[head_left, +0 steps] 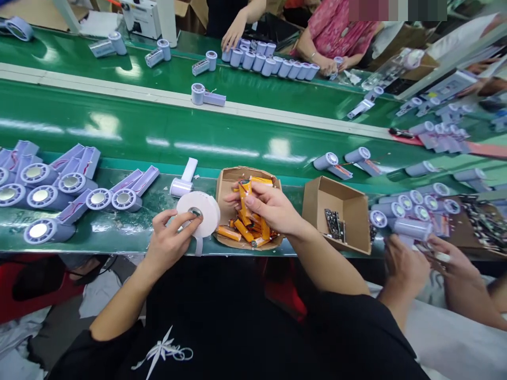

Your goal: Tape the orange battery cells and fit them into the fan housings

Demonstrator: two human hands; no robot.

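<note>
My left hand [170,237] grips a roll of white tape [209,215], its fingers at the core. A loose strip of tape hangs down from the roll toward the bench edge. My right hand [277,206] pinches an orange-wrapped battery [246,196] above an open cardboard box [226,182]. Inside that box lie several more orange batteries [242,230], heaped together. Just behind the tape roll stands a lilac cylindrical housing [181,187] with a flat handle pointing away from me.
Lilac fan housings [43,195] crowd the bench on the left. To the right, another cardboard box [311,206] holds small circuit boards [335,224]. A co-worker's hands [407,264] work beside me. Across the green conveyor belt [158,126], other people handle more housings [259,62].
</note>
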